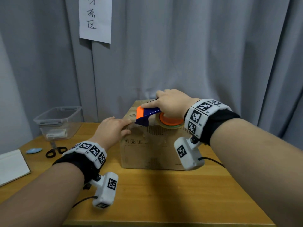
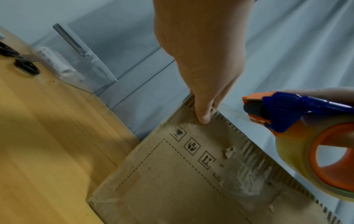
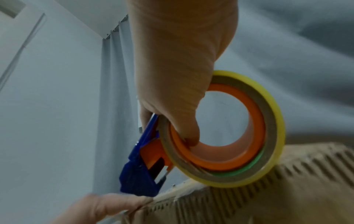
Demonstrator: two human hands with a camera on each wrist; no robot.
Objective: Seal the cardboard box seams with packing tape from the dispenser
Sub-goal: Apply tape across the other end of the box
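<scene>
A worn cardboard box point(image 1: 147, 151) stands on the wooden table point(image 1: 164, 197). My right hand point(image 1: 170, 104) grips a blue and orange tape dispenser point(image 1: 146, 114) above the box top, nose pointing left. In the right wrist view my thumb point(image 3: 189, 136) hooks inside the orange core of the yellowish tape roll point(image 3: 272, 121), whose lower rim is at the box's upper edge point(image 3: 268, 197). My left hand point(image 1: 114, 126) lies on the box's top front-left edge with its fingers straight, just left of the dispenser's nose. The left thumb point(image 2: 203, 118) presses on the front face point(image 2: 172, 189).
A clear plastic bin point(image 1: 59, 123) stands at the back left of the table. In front of it lie black-handled scissors point(image 1: 55, 150), a small blue oval object point(image 1: 33, 151) and a white board point(image 1: 11, 166). Grey curtains with a paper sign point(image 1: 95, 18) hang close behind.
</scene>
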